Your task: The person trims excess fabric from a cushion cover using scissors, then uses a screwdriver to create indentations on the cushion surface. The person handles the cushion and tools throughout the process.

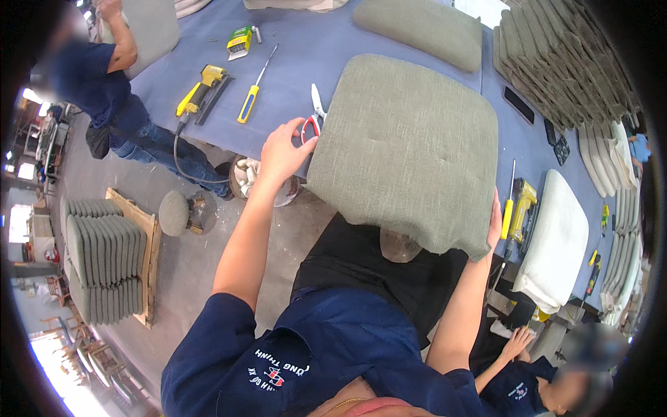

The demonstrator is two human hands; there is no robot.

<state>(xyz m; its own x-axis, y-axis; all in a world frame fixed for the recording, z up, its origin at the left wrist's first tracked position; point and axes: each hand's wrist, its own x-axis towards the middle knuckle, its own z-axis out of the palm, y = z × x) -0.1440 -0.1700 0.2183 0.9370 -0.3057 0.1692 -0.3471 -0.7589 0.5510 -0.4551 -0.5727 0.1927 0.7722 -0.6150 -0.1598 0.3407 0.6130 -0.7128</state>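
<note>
A seat cushion (410, 146) covered in grey-green fabric lies in front of me, its near part hanging over the table edge with a loose, wavy fabric border. At its left side my left hand (283, 151) has thumb and fingers curled round the red handles of a pair of scissors (317, 111), whose blades point away from me. My right hand (495, 221) grips the cushion's right edge near the front corner; its fingers are partly hidden by the cushion.
Left on the blue table (208, 132) are a yellow staple gun (203, 92), a screwdriver (256, 87) and a small box (240, 43). Another staple gun (522, 208), a pale cushion (556, 240) and stacked covers (563, 62) stand right. Co-workers sit or stand both sides. Below is a bucket (285, 194).
</note>
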